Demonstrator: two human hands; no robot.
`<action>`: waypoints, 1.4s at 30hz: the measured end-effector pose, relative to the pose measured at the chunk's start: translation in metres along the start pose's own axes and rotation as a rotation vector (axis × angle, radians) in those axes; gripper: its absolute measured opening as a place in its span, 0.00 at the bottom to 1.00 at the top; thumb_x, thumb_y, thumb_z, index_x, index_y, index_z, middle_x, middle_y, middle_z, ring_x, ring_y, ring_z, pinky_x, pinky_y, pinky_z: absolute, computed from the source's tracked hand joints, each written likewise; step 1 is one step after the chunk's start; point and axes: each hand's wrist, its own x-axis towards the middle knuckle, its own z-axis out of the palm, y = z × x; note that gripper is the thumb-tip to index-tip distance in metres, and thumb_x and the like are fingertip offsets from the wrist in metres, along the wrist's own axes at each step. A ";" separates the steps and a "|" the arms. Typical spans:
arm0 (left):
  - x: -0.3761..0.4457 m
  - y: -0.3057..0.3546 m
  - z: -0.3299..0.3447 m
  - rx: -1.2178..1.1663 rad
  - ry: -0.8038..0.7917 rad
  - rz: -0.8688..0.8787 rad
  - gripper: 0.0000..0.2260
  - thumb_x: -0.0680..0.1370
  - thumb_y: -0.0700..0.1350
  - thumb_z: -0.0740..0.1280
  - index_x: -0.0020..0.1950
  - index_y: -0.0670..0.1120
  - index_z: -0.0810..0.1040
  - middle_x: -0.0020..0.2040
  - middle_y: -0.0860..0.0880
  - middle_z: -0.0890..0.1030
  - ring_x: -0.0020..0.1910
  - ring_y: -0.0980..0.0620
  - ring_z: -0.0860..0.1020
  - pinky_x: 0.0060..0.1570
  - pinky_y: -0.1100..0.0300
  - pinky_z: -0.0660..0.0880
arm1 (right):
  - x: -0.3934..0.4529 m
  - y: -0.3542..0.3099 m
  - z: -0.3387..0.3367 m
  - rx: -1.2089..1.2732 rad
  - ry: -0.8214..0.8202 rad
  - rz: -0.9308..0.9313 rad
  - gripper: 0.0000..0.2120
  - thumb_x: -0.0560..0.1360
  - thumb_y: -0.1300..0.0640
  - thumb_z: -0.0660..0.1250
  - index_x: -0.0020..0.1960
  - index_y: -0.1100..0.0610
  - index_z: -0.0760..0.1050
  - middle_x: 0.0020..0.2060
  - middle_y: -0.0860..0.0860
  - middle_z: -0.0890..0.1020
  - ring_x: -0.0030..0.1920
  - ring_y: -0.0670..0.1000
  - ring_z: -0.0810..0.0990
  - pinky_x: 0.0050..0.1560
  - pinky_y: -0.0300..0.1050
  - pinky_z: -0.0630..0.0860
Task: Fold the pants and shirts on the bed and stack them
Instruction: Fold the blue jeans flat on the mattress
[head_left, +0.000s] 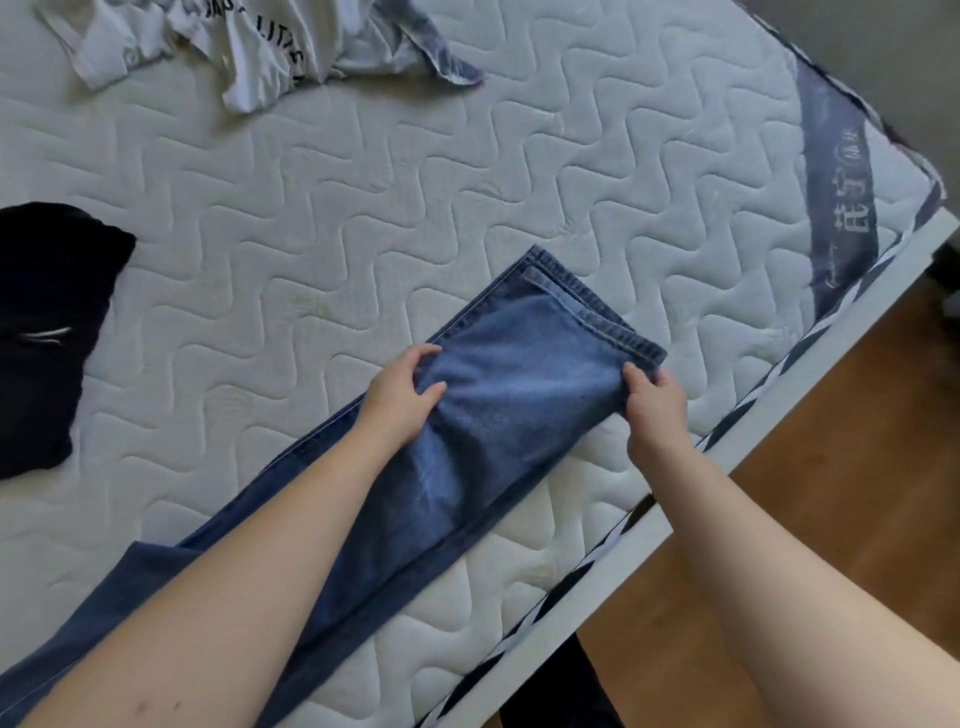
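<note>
Denim jeans (467, 441), waist cut off, gripped by both hands (402, 392) (655, 402).

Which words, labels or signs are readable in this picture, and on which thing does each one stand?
"LITTE": black capital letters on the crumpled white shirt, partly hidden in folds; the letters before it are cut off and cannot be read.
Pale characters and a round logo on the blue band across the mattress corner: too blurred to read.
Jeans and black garment: no text visible, only white lines on the black one.
</note>
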 end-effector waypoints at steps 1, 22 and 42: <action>0.004 0.001 0.003 0.004 -0.022 -0.033 0.21 0.74 0.49 0.72 0.66 0.56 0.72 0.49 0.54 0.77 0.49 0.52 0.76 0.50 0.62 0.67 | 0.002 0.003 -0.005 -0.029 0.001 0.035 0.05 0.81 0.59 0.62 0.54 0.54 0.76 0.58 0.57 0.81 0.53 0.53 0.79 0.59 0.53 0.78; 0.093 0.089 0.024 0.112 -0.014 0.090 0.06 0.79 0.47 0.67 0.53 0.47 0.78 0.50 0.45 0.82 0.50 0.45 0.79 0.47 0.56 0.71 | 0.027 -0.006 -0.013 0.024 -0.234 -0.019 0.09 0.80 0.65 0.62 0.58 0.60 0.78 0.51 0.56 0.84 0.47 0.53 0.81 0.51 0.54 0.80; 0.156 0.120 0.062 0.006 0.057 0.141 0.10 0.79 0.45 0.66 0.60 0.47 0.72 0.44 0.49 0.76 0.45 0.49 0.75 0.49 0.58 0.71 | 0.044 0.009 -0.014 -0.183 -0.120 0.038 0.03 0.78 0.58 0.68 0.46 0.54 0.79 0.43 0.57 0.84 0.45 0.58 0.84 0.45 0.57 0.83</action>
